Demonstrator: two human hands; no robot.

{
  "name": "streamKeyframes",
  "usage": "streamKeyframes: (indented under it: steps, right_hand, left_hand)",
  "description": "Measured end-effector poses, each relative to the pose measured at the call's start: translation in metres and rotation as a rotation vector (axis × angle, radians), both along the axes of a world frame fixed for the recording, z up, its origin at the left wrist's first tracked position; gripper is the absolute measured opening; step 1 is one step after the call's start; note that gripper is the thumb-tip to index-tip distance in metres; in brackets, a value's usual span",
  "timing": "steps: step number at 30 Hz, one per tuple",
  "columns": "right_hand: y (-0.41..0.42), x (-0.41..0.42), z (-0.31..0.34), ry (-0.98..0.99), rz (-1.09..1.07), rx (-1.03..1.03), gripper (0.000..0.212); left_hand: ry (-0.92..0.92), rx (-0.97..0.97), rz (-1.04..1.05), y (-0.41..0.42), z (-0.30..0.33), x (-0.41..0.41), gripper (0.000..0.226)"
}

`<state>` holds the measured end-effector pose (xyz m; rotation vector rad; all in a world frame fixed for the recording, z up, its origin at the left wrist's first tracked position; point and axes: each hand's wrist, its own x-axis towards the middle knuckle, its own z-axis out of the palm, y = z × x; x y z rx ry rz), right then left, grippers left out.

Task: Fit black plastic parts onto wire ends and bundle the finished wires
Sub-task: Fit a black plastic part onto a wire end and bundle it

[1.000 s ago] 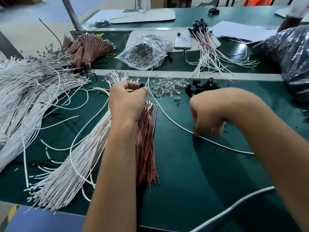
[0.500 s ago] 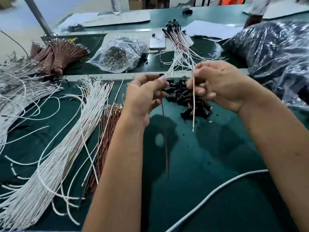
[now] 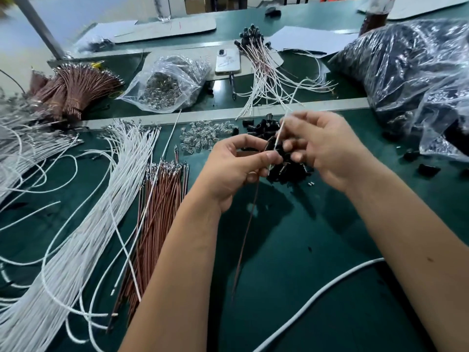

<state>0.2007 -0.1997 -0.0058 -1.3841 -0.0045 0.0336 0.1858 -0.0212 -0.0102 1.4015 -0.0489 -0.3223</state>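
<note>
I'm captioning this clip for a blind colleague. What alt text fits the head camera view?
Over a green table, the left hand pinches a brown wire and the right hand a white wire, above a pile of black plastic parts. White wires and brown wires lie to the left.

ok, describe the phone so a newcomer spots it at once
Look at the far half of the green table, beyond the metal strip. The phone lies flat between the clear bag and the finished wires; it's the only flat white slab there.
</note>
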Motion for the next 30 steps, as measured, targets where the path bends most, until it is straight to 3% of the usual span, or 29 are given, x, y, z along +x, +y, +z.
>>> streamKeyframes:
  steps: [4,12,19,30]
  right_hand:
    - [0.000,-0.010,-0.011,-0.009,0.062,-0.152,0.005]
    - [0.002,-0.015,-0.004,-0.348,-0.033,0.093,0.017]
    - [0.011,-0.021,-0.001,-0.592,-0.115,-0.020,0.014]
    - [0.016,-0.026,0.002,-0.706,-0.134,-0.122,0.011]
  left_hand:
    - [-0.015,0.000,0.023,-0.002,-0.003,0.000,0.020]
    - [-0.068,-0.063,-0.044,0.003,-0.007,-0.002,0.025]
    - [-0.097,-0.142,-0.026,0.003,-0.007,0.000,0.027]
    - [-0.123,-0.154,0.026,0.005,-0.006,0.002,0.028]
